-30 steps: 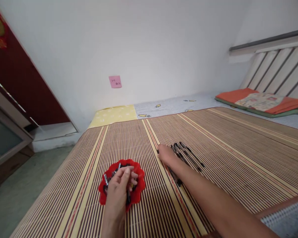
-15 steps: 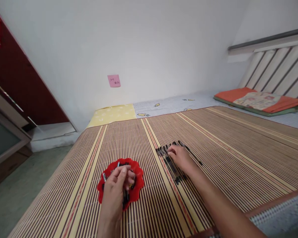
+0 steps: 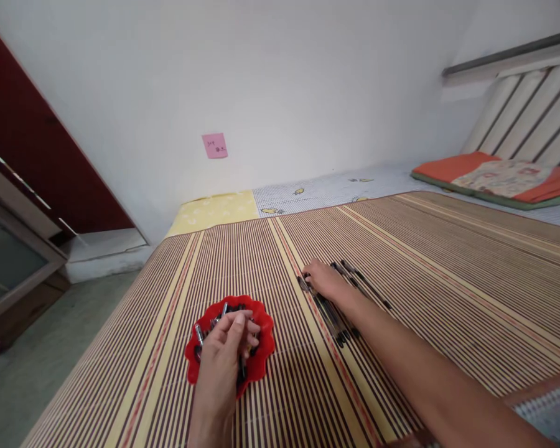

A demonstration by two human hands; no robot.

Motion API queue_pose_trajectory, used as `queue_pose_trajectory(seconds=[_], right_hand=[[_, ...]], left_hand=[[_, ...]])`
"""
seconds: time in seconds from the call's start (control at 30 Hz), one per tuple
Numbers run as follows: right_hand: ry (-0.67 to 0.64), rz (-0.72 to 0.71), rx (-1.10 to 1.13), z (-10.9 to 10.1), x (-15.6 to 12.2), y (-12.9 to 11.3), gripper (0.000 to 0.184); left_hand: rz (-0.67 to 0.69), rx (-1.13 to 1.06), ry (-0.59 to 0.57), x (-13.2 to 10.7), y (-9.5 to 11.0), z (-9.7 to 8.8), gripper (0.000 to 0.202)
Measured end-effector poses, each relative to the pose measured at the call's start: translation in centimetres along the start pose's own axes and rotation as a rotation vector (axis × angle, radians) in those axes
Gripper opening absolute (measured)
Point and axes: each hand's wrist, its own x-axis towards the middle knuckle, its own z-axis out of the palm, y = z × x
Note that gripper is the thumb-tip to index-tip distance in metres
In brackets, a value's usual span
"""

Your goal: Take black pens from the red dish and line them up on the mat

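Observation:
My left hand (image 3: 226, 348) hovers over a red scalloped bowl (image 3: 267, 342) that holds black and clear pen parts. Its thumb lies against the curled index finger, and whatever is between them is hidden. My right hand (image 3: 324, 280) is at the top of a row of black pens (image 3: 331, 320) laid side by side on the striped mat (image 3: 280, 386). Its fingers are bent around the capped ends at the row's left side, partly hiding them. To the right of that hand, a few more pens (image 3: 366, 283) lie slanted alongside.
A folded orange and green cloth (image 3: 476, 168) lies at the back right beside the slatted headboard (image 3: 527, 112). A pink note (image 3: 214, 145) is stuck to the white wall. Beyond the mat's left edge is the floor (image 3: 98, 292).
My right hand has shifted left across the pens' top ends, uncovering more pens on its right. My left hand stays over the bowl. The camera view has turned slightly.

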Motion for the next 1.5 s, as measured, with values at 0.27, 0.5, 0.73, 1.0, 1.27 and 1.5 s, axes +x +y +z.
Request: queue_pose_trajectory(seconds=[0.27,0.5,0.73,1.0,1.27,1.5], right_hand=[[0.017,-0.114,0.023,-0.9,-0.5,0.0,0.025],[-0.006,-0.205,0.048,-0.5,-0.4,-1.0,0.016],[0.108,-0.143,0.263,-3.2,-6.1,0.3,0.028],[0.013,-0.071,0.184,0.1,-14.8,0.6,0.052],[0.021,-0.043,0.181,0.2,-14.7,-0.7,0.045],[0.016,0.004,0.193,0.1,-15.1,-1.1,0.047]], left_hand=[[0.006,-0.008,0.011,-0.1,0.0,0.0,0.037],[0.006,0.013,0.016,-0.1,0.1,0.0,0.036],[0.005,-0.005,0.012,0.0,0.3,-0.7,0.037],[0.018,-0.026,0.002,-0.2,0.5,-1.2,0.035],[0.022,0.006,0.01,0.1,0.2,-0.9,0.036],[-0.008,0.021,0.009,0.0,0.0,-0.8,0.036]])
